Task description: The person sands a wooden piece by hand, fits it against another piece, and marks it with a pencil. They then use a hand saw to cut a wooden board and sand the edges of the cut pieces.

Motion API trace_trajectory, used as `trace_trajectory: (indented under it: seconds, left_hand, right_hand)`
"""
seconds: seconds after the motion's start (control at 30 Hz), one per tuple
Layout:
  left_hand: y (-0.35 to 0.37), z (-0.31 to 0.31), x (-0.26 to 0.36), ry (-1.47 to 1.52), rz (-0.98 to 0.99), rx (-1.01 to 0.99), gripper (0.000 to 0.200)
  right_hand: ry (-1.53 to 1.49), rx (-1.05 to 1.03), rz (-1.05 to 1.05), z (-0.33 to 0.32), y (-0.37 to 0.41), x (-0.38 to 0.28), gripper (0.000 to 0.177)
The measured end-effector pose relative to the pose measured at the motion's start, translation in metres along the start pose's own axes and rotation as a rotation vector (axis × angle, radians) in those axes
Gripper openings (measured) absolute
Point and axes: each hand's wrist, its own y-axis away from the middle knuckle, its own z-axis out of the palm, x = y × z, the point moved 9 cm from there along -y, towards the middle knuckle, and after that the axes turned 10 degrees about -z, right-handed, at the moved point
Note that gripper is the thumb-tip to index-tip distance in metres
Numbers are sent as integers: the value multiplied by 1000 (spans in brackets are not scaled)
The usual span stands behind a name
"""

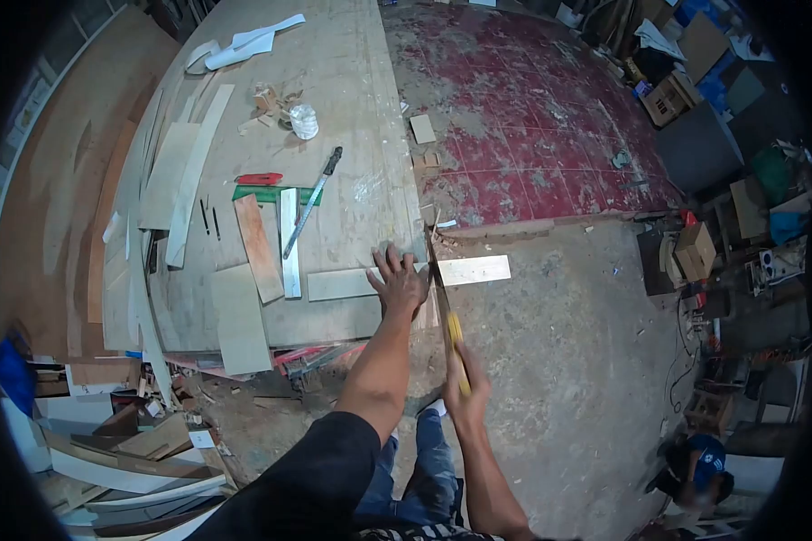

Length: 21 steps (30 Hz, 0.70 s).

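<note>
My left hand (399,284) lies with fingers spread, pressing on a narrow wooden board (338,284) near the right edge of the workbench (352,108). The board's right end juts out past the bench edge over the floor. My right hand (467,383) is closed round the yellow handle of a handsaw (454,332). The saw's dark blade crosses the board at the bench edge, just right of my left hand. Whether the teeth have cut into the wood cannot be made out.
On the bench lie a metal ruler (302,221), a red knife (258,178), a green strip (271,194), loose wood strips (258,248) and a white roll (304,122). Offcuts (135,473) pile up lower left. Another person (699,469) is at the lower right.
</note>
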Motion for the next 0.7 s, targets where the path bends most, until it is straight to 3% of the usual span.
trace_trajectory:
  seconds: [0.1, 0.17, 0.27, 0.43, 0.53, 0.6, 0.7]
  left_hand:
    - [2, -1, 0, 31, 7, -16, 49]
    - [2, -2, 1, 27, 17, -6, 48]
    - [5, 5, -1, 27, 24, -5, 49]
    - [3, -5, 3, 10, 3, -37, 49]
    - [1, 1, -2, 32, 8, -9, 49]
    - [3, -2, 1, 29, 41, 28, 48]
    - [4, -2, 0, 41, 40, 41, 47]
  right_hand:
    - [16, -44, 36, -19, 27, -6, 31]
    - [58, -32, -63, 2, -25, -24, 30]
    - [1, -24, -131, 52, -105, 2, 29]
    - [60, -50, -21, -13, -9, -32, 31]
    - [54, -58, 97, -29, 9, -44, 31]
    - [84, -43, -34, 2, -34, -23, 30]
    - [-25, -73, -8, 44, -85, 10, 30]
